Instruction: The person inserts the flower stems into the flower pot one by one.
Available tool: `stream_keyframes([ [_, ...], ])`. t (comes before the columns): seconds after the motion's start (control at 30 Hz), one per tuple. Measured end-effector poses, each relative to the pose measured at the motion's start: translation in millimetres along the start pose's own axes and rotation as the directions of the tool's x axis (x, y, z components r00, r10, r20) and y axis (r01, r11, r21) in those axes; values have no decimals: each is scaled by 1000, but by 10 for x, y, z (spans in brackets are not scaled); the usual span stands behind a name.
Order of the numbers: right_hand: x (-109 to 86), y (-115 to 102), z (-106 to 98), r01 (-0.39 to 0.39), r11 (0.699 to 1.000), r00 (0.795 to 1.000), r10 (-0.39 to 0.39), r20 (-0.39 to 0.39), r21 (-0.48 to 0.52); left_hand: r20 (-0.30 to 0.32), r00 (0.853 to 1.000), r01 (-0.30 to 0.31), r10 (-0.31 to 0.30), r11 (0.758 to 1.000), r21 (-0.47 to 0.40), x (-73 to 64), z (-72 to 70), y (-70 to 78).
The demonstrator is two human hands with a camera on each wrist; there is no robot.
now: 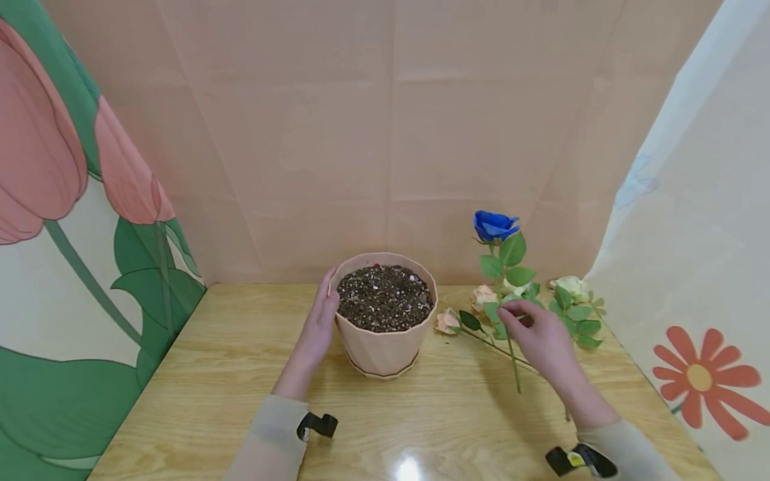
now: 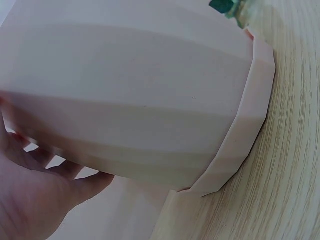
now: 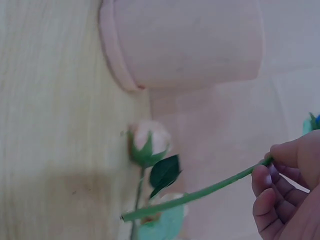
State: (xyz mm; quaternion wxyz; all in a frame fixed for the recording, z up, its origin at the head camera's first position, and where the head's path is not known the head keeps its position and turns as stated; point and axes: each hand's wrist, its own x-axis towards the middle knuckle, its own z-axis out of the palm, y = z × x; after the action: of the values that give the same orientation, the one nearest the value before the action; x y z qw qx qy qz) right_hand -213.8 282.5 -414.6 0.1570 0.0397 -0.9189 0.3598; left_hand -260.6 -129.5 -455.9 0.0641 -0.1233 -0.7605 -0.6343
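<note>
One blue rose with green leaves is pinched by its slim green stem in the right-hand grip, the thumb and fingertips set together on it; the bloom is held above that grip, the bare stem end below. By the left-hand grip, a faceted, pale pink pot is touched along its side, the fingers laid against the wall rather than wrapped round it. The pot is seated in a matching pink saucer, to the right of the left-hand grip, and is filled with dark soil flecked with white. Beyond the right-hand grip, peach-pink roses and a cream-white rose are laid on the pale, wood-grained tabletop. A bright glare is reflected from the tabletop between the two forearms. Behind both grips, the space is closed off by a creased, dusty-pink cloth; large pink tulips are printed on the panel at far left, an orange-red flower on the pale panel beyond the right-hand grip.
</note>
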Motion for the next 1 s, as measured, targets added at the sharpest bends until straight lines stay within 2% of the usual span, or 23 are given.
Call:
stream_keyframes([
  [0.2, 62, -277, -94, 62, 998, 995, -59, -86, 32, -3, 1000, -3, 3, 1000, -3, 2, -5, -1],
  [0.33, 102, -482, -159, 95, 994, 989, -87, -116, 62, 5, 1000, -4, 4, 1000, -1, 10, -10, -14],
  [0.57, 200, -776, -198, 98, 989, 989, -84, -125, 110, 3, 1000, 2, -2, 1000, 3, 13, -5, -16],
  [0.8, 308, -1006, -201, 102, 972, 989, -75, -130, 213, 1, 1000, -15, 15, 1000, -25, 23, 5, -33],
  [1.0, 411, -1229, -170, 154, 948, 981, -114, -156, 279, -1, 1000, -22, 22, 999, -31, 37, 6, -50],
])
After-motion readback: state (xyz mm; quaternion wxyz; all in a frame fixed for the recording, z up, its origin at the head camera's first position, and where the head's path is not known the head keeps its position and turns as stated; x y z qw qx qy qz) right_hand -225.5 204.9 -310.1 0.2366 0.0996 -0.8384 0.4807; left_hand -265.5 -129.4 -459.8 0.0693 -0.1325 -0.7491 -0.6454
